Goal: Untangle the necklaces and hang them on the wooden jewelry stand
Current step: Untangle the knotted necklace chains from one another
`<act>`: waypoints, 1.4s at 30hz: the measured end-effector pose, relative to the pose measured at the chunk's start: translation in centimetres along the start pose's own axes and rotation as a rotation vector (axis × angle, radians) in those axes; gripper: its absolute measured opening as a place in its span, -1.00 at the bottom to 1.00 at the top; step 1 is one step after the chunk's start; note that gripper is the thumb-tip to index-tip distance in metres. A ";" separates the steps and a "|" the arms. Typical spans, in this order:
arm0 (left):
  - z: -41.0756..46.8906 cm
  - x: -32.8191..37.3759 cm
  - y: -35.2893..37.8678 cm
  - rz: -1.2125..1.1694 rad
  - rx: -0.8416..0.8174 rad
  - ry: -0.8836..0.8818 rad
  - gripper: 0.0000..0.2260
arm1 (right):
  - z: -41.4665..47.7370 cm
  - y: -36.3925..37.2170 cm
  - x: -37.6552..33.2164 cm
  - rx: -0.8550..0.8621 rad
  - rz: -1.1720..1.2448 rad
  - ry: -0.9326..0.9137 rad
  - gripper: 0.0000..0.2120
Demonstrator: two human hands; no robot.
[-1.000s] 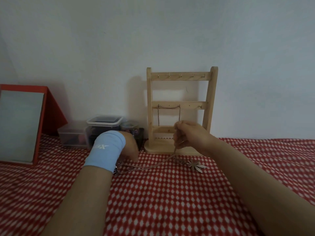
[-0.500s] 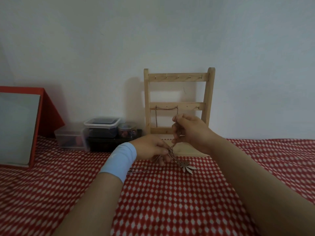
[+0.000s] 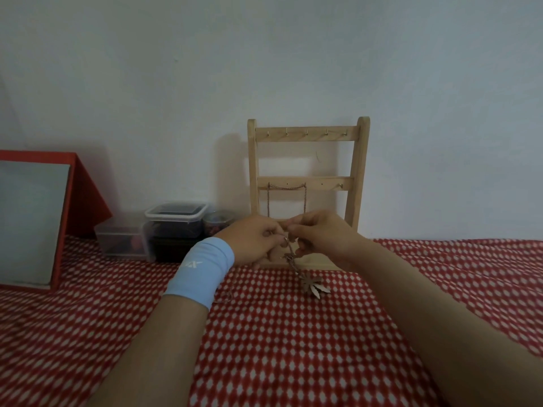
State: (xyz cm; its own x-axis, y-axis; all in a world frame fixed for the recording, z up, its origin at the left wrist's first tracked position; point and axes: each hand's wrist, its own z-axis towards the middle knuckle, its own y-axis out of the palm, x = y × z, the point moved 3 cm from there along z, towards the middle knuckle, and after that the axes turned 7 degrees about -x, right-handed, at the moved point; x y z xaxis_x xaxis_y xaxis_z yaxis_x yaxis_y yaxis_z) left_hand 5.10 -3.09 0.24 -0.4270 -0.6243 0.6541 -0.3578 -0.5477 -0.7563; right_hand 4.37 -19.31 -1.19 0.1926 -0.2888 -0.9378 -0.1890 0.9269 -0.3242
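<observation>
A wooden jewelry stand (image 3: 307, 133) with rows of small hooks stands against the wall. One chain necklace (image 3: 286, 188) hangs from its middle bar. In front of the stand's base, my left hand (image 3: 252, 242), with a light blue wristband, and my right hand (image 3: 323, 236) meet fingertip to fingertip. Both pinch the chain of a necklace whose leaf-shaped pendant (image 3: 314, 286) dangles just below them, touching the red checked cloth (image 3: 279, 348). A loose bit of chain (image 3: 227, 296) trails on the cloth under my left wrist.
Clear plastic boxes (image 3: 123, 240) and a lidded dark-filled box (image 3: 176, 218) sit left of the stand against the wall. A red-framed mirror (image 3: 29, 221) leans at the far left. A white wall runs right behind everything.
My left hand has come up from the cloth and rightward to meet my right hand. The necklace chain has been gathered between them, and the pendant has been drawn a little closer.
</observation>
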 end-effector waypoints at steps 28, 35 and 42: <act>0.1 -2.2 -0.3 -0.014 0.000 -0.038 -0.87 | -0.4 0.9 0.2 -0.199 -0.250 -0.022 -0.55; 0.6 -2.5 0.7 -0.428 0.026 -0.089 -0.84 | -0.5 0.2 -0.4 -0.072 -0.223 -0.122 -0.75; 0.7 -2.5 0.4 -0.714 0.075 -0.065 -0.77 | -0.4 0.3 -1.4 0.044 0.015 -0.168 -0.80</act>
State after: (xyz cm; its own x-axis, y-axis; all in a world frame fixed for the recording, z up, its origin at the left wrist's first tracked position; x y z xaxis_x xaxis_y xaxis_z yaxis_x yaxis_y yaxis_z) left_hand 6.67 -2.12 -1.71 -0.0586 -0.1301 0.9898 -0.4719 -0.8701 -0.1424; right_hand 3.62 -18.70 -0.06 0.3489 -0.2336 -0.9076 -0.1517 0.9416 -0.3007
